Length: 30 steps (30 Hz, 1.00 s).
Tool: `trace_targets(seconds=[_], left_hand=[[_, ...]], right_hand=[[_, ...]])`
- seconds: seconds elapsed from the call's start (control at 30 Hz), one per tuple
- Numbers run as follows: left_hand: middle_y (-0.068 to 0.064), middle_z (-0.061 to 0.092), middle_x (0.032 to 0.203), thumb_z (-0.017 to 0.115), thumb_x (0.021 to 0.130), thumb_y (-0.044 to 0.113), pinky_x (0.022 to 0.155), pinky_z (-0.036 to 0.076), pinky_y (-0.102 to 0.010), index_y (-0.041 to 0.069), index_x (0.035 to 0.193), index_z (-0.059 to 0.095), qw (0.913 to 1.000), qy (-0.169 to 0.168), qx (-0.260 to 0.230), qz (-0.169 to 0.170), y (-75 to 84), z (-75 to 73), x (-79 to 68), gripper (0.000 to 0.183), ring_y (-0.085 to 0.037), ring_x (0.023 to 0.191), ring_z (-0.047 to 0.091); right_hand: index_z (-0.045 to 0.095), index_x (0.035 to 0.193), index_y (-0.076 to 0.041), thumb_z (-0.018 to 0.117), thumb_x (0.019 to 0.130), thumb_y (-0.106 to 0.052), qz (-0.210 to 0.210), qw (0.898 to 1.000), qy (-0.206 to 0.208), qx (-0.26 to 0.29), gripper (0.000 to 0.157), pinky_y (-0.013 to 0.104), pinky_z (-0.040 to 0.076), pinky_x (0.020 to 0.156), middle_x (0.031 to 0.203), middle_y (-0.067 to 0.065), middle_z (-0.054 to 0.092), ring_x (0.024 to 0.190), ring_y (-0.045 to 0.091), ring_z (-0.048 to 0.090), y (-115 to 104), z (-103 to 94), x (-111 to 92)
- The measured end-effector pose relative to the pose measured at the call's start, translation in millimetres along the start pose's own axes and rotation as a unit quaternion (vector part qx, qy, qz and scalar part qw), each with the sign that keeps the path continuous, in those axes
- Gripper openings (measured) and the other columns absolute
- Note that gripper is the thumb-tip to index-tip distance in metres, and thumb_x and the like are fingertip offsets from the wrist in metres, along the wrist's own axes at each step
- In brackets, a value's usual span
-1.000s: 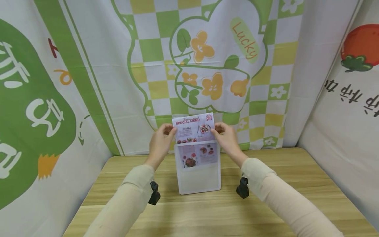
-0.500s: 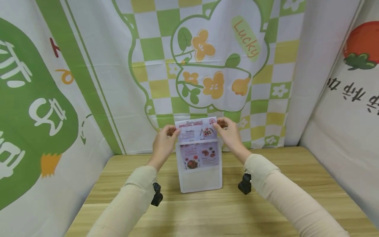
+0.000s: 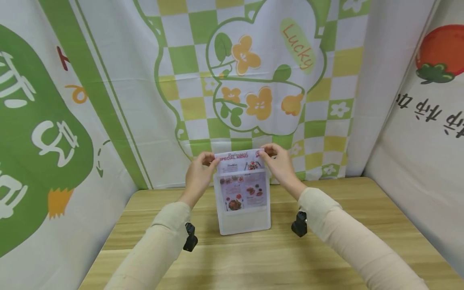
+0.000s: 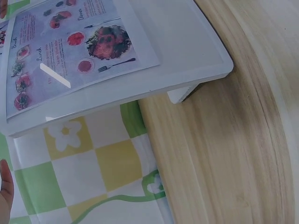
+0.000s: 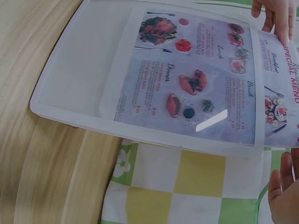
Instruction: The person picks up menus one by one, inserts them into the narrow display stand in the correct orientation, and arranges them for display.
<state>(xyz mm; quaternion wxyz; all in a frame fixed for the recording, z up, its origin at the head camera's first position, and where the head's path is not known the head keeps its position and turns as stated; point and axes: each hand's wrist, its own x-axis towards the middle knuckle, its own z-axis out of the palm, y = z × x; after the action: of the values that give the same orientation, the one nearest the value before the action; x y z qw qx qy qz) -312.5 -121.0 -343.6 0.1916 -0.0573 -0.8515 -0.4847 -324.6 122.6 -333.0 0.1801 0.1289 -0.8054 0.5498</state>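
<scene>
A printed menu sheet [image 3: 237,163] headed "Special Menu" sticks out of the top of a white-framed clear display stand [image 3: 244,221]. Its lower part shows through the clear front, with a bare strip beneath. My left hand [image 3: 200,174] pinches the sheet's upper left corner, and my right hand [image 3: 280,167] pinches the upper right one. In the right wrist view, fingers of the left hand [image 5: 279,18] lie on the sheet's edge, while the right hand [image 5: 286,196] shows at the lower right. The left wrist view shows a support foot [image 4: 180,93] behind the stand.
The stand is upright on a wood-grain table [image 3: 152,249], near its back edge. Behind hangs a green and yellow checked curtain [image 3: 199,108]. Printed fabric walls [image 3: 119,133] close in the left and right sides. A black wrist camera [image 3: 190,237] sits below each cuff.
The menu sheet has slid further down into the stand, both hands lowering with its top edge. Less of it stands above the frame now, and the stand stays in place.
</scene>
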Motion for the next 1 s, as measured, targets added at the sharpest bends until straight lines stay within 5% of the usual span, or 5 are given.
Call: trace_targets(seconds=[0.57,1.0], left_hand=[[-0.002,0.068,0.103,0.066,0.096,0.029,0.076,0.046,-0.036,0.015,0.111,0.069,0.9996,-0.024,0.015,0.007,-6.0,0.3,-5.6,0.021,-0.02,0.093,0.06],[0.0,0.068,0.105,0.068,0.095,0.028,0.074,0.048,-0.037,0.015,0.103,0.071,0.9982,-0.038,0.041,0.019,-18.2,2.7,-15.8,0.015,-0.019,0.095,0.06]], right_hand=[[0.069,0.11,0.0,0.067,0.095,-0.012,-0.029,0.999,-0.022,-0.036,0.02,0.034,0.05,0.076,0.097,0.012,0.069,0.089,0.024,0.062,9,5.9,-5],[0.072,0.104,-0.002,0.068,0.093,-0.011,-0.008,0.997,-0.032,-0.065,0.014,0.034,0.051,0.076,0.1,0.011,0.069,0.093,0.024,0.059,23,7.9,-17]])
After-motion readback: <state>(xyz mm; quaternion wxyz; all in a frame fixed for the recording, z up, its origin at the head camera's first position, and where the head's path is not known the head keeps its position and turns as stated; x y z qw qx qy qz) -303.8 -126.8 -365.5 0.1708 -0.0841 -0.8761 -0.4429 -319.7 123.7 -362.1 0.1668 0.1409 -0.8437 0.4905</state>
